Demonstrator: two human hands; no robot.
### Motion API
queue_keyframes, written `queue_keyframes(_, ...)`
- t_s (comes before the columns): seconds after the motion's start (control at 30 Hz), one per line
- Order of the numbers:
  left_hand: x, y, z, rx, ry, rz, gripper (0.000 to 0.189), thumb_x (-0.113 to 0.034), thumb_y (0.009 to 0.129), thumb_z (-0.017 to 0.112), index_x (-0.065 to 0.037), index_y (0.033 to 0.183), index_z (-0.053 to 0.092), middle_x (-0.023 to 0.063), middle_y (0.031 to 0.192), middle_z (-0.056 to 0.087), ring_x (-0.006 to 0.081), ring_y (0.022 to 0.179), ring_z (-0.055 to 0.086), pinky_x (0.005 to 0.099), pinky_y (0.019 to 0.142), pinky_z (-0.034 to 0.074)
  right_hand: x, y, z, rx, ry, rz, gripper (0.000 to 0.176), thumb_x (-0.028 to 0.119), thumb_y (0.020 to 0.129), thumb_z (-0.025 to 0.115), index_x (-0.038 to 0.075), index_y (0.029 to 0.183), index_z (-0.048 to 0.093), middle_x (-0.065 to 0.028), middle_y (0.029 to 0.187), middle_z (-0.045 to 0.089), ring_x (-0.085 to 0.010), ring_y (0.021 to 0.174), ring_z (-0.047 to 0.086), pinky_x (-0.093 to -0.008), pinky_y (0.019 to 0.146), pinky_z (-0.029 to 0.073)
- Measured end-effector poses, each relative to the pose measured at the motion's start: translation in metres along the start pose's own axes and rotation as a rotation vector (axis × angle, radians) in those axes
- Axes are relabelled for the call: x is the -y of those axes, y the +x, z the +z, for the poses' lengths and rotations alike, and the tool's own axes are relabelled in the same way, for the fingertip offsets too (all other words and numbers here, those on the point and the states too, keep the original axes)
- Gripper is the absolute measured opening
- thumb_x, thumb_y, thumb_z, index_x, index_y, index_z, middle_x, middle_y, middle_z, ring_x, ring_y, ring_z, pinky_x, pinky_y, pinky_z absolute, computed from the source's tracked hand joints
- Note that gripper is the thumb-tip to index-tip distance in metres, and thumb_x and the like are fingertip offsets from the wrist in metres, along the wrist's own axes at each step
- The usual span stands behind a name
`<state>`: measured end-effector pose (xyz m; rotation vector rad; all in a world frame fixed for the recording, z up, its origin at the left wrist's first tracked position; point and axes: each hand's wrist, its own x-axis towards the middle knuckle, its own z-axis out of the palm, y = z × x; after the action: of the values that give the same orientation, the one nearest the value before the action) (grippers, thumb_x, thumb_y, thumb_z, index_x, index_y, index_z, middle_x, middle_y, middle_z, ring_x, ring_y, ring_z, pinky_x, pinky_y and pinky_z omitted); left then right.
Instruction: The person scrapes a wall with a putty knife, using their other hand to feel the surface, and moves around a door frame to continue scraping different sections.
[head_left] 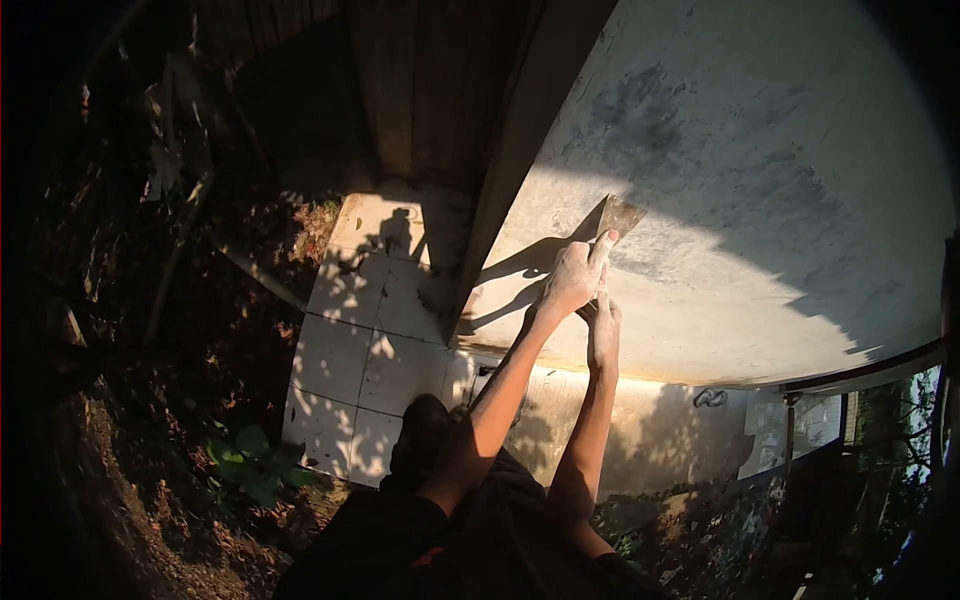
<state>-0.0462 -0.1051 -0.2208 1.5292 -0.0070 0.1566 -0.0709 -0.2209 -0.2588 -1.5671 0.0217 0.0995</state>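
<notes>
Against the pale wall (720,250) stands the broad metal blade of a putty knife (622,216), its edge touching the surface or very close to it. My left hand (573,278), dusted white, is closed round the tool near the blade, with a finger stretched along it. Just below and to the right, my right hand (604,328) is wrapped round what looks like the handle end. Most of the handle is hidden by my fingers. Grey, patchy marks (640,115) spread over the wall above the blade, and shadows of my hands fall to the left.
A dark wooden post (520,150) borders the wall on the left. Below lies a white tiled ledge (340,350), with my dark shoe (425,425) on it. Leafy ground (170,470) drops away at the left. Green leaves (255,465) grow by the tiles.
</notes>
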Motion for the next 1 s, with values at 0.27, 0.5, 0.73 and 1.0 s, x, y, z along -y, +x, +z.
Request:
queue_keyframes(0.27,0.030,-0.022,-0.012,0.000,0.079,-0.059,0.062,-0.054,0.094,0.046,0.002,0.073,0.063,0.0105,0.056,0.056,0.0182,0.054,0.055,0.0329,0.054,0.042,-0.035,0.006,-0.002,0.095,-0.112,-0.014,0.040,0.037,0.097,0.053,-0.001,0.096,0.063,-0.0020,0.072,0.058,-0.0079,0.063,0.049,-0.0269,0.059,0.039)
queue_keyframes(0.5,0.055,-0.015,-0.056,-0.104,0.055,-0.025,0.053,-0.043,0.097,0.048,0.006,0.094,0.065,0.0172,0.082,0.070,0.0227,0.079,0.068,0.0326,0.072,0.049,0.014,-0.013,-0.030,-0.211,-0.696,-0.200,0.029,0.023,0.091,0.063,0.004,0.113,0.064,-0.0058,0.068,0.055,-0.0106,0.055,0.046,-0.0277,0.051,0.037)
queue_keyframes(0.73,0.052,-0.014,-0.074,-0.133,0.154,-0.142,0.048,-0.046,0.094,0.051,-0.002,0.100,0.068,0.0129,0.072,0.068,0.0193,0.068,0.065,0.0338,0.066,0.048,0.040,-0.016,-0.050,-0.132,-1.135,-0.610,0.034,0.014,0.085,0.069,0.012,0.118,0.065,-0.0073,0.068,0.060,-0.0164,0.055,0.060,-0.0312,0.050,0.046)
queue_keyframes(1.0,0.073,-0.008,-0.083,-0.072,0.157,-0.135,0.039,-0.041,0.096,0.049,-0.009,0.105,0.070,0.0090,0.066,0.066,0.0150,0.061,0.065,0.0317,0.067,0.050,0.023,-0.006,-0.039,-0.193,-1.164,-0.860,0.035,0.011,0.080,0.073,0.010,0.114,0.067,-0.0055,0.059,0.055,-0.0164,0.044,0.054,-0.0294,0.043,0.042)
